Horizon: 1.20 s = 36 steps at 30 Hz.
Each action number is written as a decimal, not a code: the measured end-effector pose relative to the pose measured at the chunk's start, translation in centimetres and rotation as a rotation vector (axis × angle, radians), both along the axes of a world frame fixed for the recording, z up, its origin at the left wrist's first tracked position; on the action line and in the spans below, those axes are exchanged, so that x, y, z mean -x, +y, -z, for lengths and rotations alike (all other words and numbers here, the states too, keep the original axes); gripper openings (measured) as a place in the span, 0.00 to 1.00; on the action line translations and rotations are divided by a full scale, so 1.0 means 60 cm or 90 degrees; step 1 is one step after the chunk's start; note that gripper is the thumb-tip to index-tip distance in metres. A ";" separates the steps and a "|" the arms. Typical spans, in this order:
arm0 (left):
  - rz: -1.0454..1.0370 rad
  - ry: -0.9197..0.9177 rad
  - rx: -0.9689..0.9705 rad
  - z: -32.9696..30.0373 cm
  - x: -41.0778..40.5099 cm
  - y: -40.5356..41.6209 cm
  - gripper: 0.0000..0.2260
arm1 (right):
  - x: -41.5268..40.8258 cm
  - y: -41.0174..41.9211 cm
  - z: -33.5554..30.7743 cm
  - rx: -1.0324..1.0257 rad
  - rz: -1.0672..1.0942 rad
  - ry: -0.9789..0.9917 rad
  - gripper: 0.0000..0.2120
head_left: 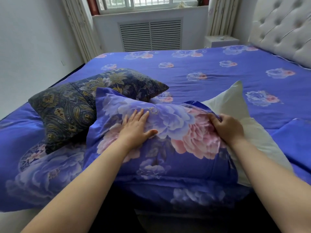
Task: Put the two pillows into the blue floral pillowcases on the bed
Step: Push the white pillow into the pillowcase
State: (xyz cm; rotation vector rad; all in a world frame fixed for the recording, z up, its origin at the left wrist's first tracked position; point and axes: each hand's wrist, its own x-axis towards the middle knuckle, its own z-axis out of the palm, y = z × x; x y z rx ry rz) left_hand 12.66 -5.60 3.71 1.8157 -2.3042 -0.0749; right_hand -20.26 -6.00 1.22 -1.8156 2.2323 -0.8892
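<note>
While the person is leaning over the near edge of the bed point(218, 68), the white pillow point(232, 101) is lying partly inside a blue floral pillowcase point(168, 125), with its far corner and right side sticking out toward the headboard point(282, 26). The left hand point(136, 126) is lying flat on top of the case, its fingers straight and spread wide, pressing the stuffing down. The right hand point(227, 126) is pinching the open rim of the case, its fingers curled tight on the cloth right beside the bare pillow.

The pillow looks soft and light, so it is probably going to squash and bunch up instead of sliding in smoothly. The case looks thin and floppy and maybe a bit slippery. I think the best place to hold is the rim of the opening, pulling it over the white corner while the flat hand is keeping the filled part down.

A dark patterned pillow point(70, 108) is resting at the left side of the bed, touching the case. What looks like more blue floral cloth point(43, 179) is lying at the near left corner; whether it is the second case, I cannot tell.
</note>
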 end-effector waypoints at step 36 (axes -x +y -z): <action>0.139 -0.167 -0.004 -0.167 0.026 0.113 0.14 | -0.165 0.164 -0.139 0.180 -0.427 0.450 0.17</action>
